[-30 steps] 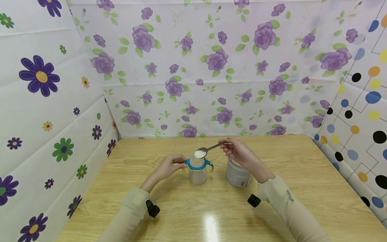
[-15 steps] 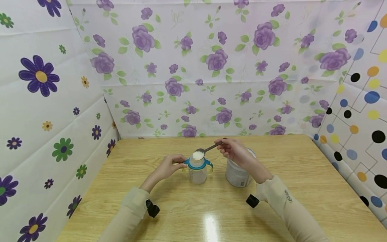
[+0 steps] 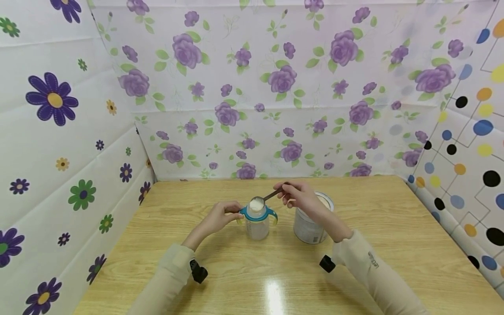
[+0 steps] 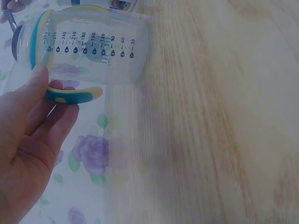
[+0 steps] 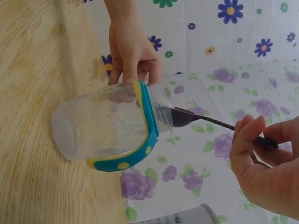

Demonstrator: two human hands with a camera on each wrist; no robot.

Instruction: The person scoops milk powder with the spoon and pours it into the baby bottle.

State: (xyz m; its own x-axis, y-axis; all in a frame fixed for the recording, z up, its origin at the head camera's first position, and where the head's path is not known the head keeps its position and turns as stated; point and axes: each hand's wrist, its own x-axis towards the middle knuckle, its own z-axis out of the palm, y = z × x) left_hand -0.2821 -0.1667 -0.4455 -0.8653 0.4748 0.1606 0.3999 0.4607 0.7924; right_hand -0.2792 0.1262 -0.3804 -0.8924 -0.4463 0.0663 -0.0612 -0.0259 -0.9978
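A clear baby bottle point(image 3: 257, 227) with a blue and yellow two-handled ring stands uncapped on the table; measuring marks show on its side in the left wrist view. My left hand point(image 3: 218, 218) pinches the bottle's left handle point(image 4: 74, 95) between thumb and fingers. In my right hand point(image 3: 305, 199) is the handle of a dark metal spoon point(image 5: 212, 120). White powder point(image 3: 257, 204) lies in the spoon's bowl, which is at the bottle's mouth point(image 5: 163, 109). Whether any powder is inside the bottle I cannot tell.
An opened can point(image 3: 309, 227) stands right of the bottle, partly hidden under my right forearm. Wooden table point(image 3: 244, 280) lies around them. Flowered cloth point(image 3: 252, 109) hangs behind, with patterned cloths on both sides.
My right hand has moved left and slightly down, bringing the spoon's bowl closer onto the bottle's mouth. More of the can's opening shows. My left hand has stayed on the handle.
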